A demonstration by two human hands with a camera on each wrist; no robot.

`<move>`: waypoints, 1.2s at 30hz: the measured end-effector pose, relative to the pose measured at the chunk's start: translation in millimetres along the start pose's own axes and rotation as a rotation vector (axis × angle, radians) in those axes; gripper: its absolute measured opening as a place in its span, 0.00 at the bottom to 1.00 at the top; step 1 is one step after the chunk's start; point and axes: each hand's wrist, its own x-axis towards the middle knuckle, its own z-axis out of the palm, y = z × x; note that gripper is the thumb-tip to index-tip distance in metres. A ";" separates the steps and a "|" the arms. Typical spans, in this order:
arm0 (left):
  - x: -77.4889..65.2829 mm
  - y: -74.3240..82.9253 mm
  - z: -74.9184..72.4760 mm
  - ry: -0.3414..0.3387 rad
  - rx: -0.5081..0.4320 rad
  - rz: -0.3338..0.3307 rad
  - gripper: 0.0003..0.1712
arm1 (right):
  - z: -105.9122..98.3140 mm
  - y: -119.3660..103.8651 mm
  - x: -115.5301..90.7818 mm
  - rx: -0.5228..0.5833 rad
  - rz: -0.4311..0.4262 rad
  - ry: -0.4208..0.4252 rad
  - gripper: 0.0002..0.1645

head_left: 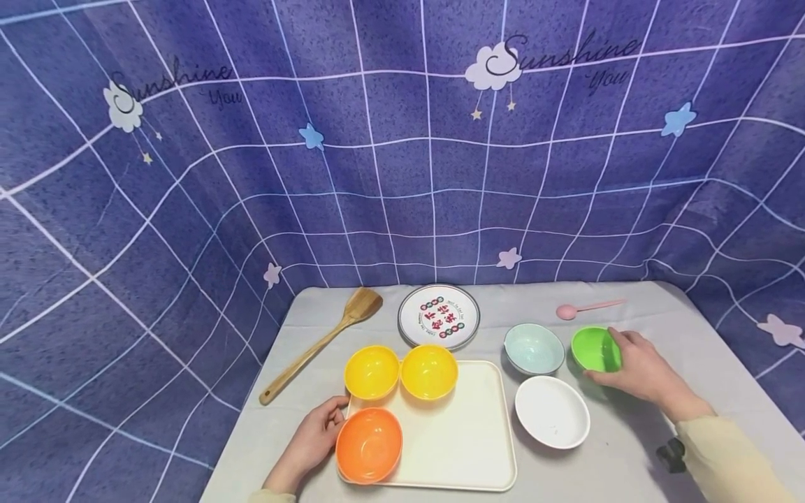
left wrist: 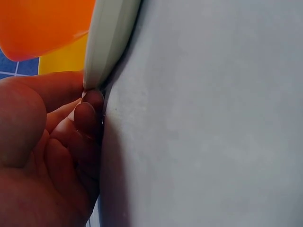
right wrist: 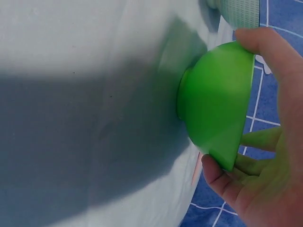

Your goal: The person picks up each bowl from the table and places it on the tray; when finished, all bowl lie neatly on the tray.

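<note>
Solid colours mark most things on the pale grey worktop (head_left: 258,447): a bright green bowl (head_left: 589,349), a cream tray (head_left: 455,447), an orange bowl (head_left: 371,443), two yellow bowls (head_left: 429,372), a white bowl (head_left: 552,412), a pink spoon (head_left: 566,311) and a wood-brown spatula (head_left: 360,307); the sleeves (head_left: 732,454) are beige. The pale aqua bowl (head_left: 534,349) bears a fine pattern outside, and the white plate (head_left: 438,316) has a dark rim, red characters and red and green rounds. The blue-violet backdrop (head_left: 402,168) is gridded in white and light blue, dotted with pink and blue stars (head_left: 509,258), white clouds (head_left: 493,68) and dark "Sunshine You" lettering (head_left: 581,57).
</note>
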 end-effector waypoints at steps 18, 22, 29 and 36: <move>0.4 0.6 -1.5 0.000 -0.012 0.010 0.24 | -35.8 -15.0 5.7 -0.045 -0.063 0.128 0.65; -0.4 1.9 -1.5 -0.006 -0.015 0.007 0.25 | -37.3 -15.6 4.4 -0.048 -0.060 0.122 0.65; -1.1 1.7 -2.2 -0.007 -0.009 0.004 0.25 | -36.5 -22.2 3.6 -0.041 -0.074 0.108 0.65; -0.3 1.6 -1.2 -0.006 -0.008 0.001 0.25 | -35.5 -40.3 5.3 -0.033 -0.100 0.099 0.67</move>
